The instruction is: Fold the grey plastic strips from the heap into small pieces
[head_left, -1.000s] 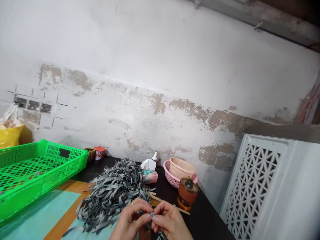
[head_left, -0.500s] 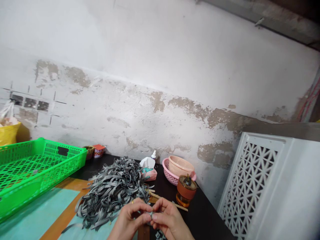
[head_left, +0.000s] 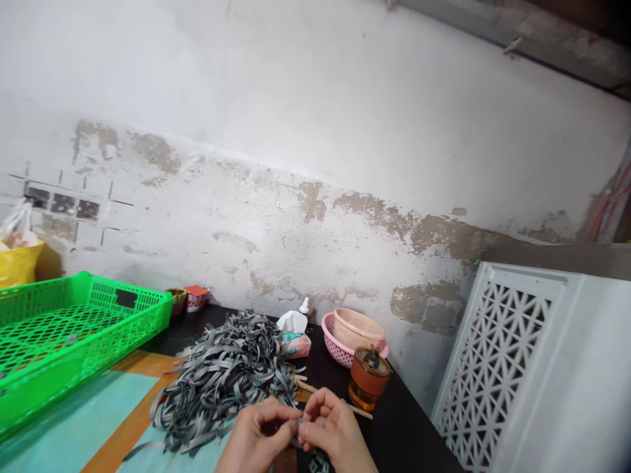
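Both hands meet at the bottom centre, in front of a big heap of grey strips. My left hand has its thumb and forefinger pinched on something tiny. My right hand pinches at the same spot from the other side, fingers curled. What lies between the fingertips is small and greyish, too small to make out. Below the hands, some small grey pieces lie on the dark table. Behind my right hand runs a thin wooden stick.
A green crate fills the left side. Beyond the heap stand a tissue pack, a small white-capped bottle, pink baskets and an amber jar. A white lattice panel rises at the right.
The fingers of both hands have shifted slightly around the pinched spot, with my right fingers more curled. More of the small pieces below shows. The view has moved very slightly.
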### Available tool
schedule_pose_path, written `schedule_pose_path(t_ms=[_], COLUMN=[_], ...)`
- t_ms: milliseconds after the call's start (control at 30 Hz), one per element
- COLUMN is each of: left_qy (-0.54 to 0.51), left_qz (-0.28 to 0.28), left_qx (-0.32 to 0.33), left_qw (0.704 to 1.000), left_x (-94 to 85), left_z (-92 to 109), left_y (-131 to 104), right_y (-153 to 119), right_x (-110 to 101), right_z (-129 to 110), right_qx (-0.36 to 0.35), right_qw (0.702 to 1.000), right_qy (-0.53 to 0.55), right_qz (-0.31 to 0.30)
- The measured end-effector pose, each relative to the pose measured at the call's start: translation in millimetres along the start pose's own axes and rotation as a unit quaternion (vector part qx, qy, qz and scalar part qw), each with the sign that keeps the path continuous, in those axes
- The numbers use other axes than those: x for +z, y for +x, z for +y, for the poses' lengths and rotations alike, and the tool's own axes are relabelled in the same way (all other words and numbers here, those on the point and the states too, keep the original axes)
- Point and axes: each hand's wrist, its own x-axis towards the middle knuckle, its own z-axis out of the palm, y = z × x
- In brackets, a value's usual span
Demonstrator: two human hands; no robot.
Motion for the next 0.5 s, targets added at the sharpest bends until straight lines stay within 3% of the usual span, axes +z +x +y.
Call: schedule_pose_path(t_ms=[200, 400, 500], left_qy=[0.042, -0.029, -0.070], left_qz=[0.034, -0.040, -0.046], left_qx=[0.009, 0.049, 0.051], left_qw=[0.999, 0.998, 0.995], left_x=[0.2, -3.7, -7.0], left_z=[-4.5, -5.4, -4.6], left_y=[1.1, 3.5, 5.3], right_y=[2.9, 4.9, 3.0], right_x=[-1.9, -7.4, -6.6], right_z=[6.7, 9.2, 7.8], right_qx=[0.000, -0.008, 0.013], right_qw=[1.000, 0.998, 0.995], right_qy=[0.010, 0.057, 0.088], right_qz=[-0.014, -0.022, -0.044])
